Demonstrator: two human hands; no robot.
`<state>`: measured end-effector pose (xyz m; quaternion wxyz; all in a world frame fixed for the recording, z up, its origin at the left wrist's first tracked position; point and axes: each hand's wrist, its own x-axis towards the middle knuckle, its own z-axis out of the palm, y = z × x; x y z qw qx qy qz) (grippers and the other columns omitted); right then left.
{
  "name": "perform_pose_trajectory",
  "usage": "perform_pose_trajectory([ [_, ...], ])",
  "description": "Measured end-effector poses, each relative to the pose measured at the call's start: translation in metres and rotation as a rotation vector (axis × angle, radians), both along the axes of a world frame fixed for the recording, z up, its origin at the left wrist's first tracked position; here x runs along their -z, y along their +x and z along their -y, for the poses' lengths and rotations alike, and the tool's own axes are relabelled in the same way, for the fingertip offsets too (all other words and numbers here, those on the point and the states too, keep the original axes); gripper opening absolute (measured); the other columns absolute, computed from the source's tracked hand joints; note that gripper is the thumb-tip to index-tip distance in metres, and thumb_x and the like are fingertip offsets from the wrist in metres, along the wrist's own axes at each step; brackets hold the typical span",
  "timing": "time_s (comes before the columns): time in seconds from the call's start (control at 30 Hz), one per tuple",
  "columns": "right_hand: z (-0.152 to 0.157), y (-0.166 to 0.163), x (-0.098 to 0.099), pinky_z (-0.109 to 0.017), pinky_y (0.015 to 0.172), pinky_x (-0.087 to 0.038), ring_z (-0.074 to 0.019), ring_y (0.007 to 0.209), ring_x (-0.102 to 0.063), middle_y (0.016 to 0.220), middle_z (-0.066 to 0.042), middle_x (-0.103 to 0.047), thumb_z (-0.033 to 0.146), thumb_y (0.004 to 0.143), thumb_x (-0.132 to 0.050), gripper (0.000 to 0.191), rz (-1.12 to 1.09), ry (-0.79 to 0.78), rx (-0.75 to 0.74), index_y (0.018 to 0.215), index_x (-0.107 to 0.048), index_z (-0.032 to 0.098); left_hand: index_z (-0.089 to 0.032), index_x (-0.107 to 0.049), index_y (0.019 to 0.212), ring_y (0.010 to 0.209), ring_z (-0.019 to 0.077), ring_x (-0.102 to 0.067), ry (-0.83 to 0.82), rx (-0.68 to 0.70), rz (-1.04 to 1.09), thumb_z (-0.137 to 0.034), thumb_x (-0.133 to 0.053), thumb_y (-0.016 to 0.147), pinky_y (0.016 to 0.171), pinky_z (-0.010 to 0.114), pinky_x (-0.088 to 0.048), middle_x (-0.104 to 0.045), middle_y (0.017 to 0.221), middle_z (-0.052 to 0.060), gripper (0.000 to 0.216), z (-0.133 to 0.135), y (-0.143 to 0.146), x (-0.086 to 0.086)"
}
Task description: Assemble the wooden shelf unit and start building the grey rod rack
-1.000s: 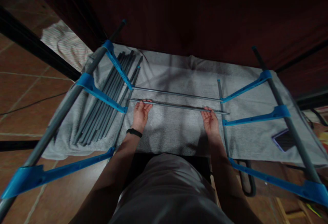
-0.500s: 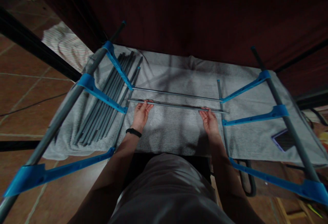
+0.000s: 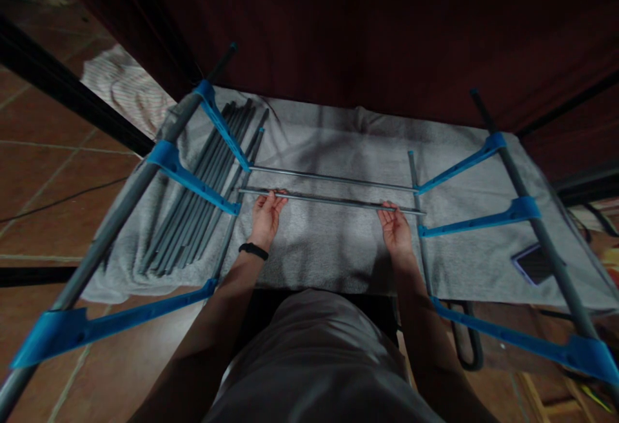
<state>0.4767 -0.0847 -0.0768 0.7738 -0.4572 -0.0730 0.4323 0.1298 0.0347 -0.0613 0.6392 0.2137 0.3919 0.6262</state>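
Both hands hold one thin grey metal tube [image 3: 333, 201] crosswise in front of me. My left hand [image 3: 267, 218] pinches it near its left end, and my right hand [image 3: 396, 228] pinches it toward its right end. The tube's ends overlap the two side frames in the picture; I see no end seated in a bracket. Just beyond it, another crosswise tube [image 3: 333, 178] runs between the far blue brackets. Blue plastic brackets [image 3: 193, 184] join grey poles on the left side frame, and similar brackets [image 3: 478, 218] do so on the right one.
Several loose grey tubes [image 3: 198, 197] lie in a bundle at the left on a grey blanket [image 3: 319, 255]. A phone [image 3: 534, 264] rests on the blanket behind the right pole [image 3: 556, 262]. Dark red cloth [image 3: 338, 36] hangs at the back. Tiled floor [image 3: 58, 216] shows at the left.
The held tube has slid slightly to the left, its right end now closer to the right frame. The upper part of the right frame has tilted a little inward.
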Motion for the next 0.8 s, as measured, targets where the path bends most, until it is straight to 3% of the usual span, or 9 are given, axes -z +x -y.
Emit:
perform_pose_trajectory([
  [0.6, 0.0002, -0.0014, 0.0041, -0.042, 0.113, -0.056, -0.0151, 0.103, -0.078, 0.101, -0.001, -0.081, 0.026, 0.095, -0.071, 0.004, 0.021, 0.028, -0.018, 0.092, -0.072, 0.024, -0.019, -0.057, 0.074, 0.077, 0.0118, -0.074, -0.017, -0.019, -0.019, -0.026, -0.093, 0.080, 0.087, 0.031, -0.064, -0.072, 0.080, -0.002, 0.036, -0.0033, 0.0015, -0.0001],
  [0.8, -0.0011, -0.0013, 0.0028, -0.041, 0.112, -0.057, -0.0150, 0.099, -0.078, 0.098, 0.000, -0.082, 0.027, 0.095, -0.070, 0.005, 0.018, 0.009, -0.046, 0.091, -0.072, 0.024, -0.018, -0.057, 0.074, 0.073, 0.0133, -0.075, -0.113, 0.072, -0.065, -0.020, -0.085, 0.085, 0.079, 0.027, -0.063, -0.071, 0.075, 0.000, 0.029, -0.0019, 0.0088, -0.0062],
])
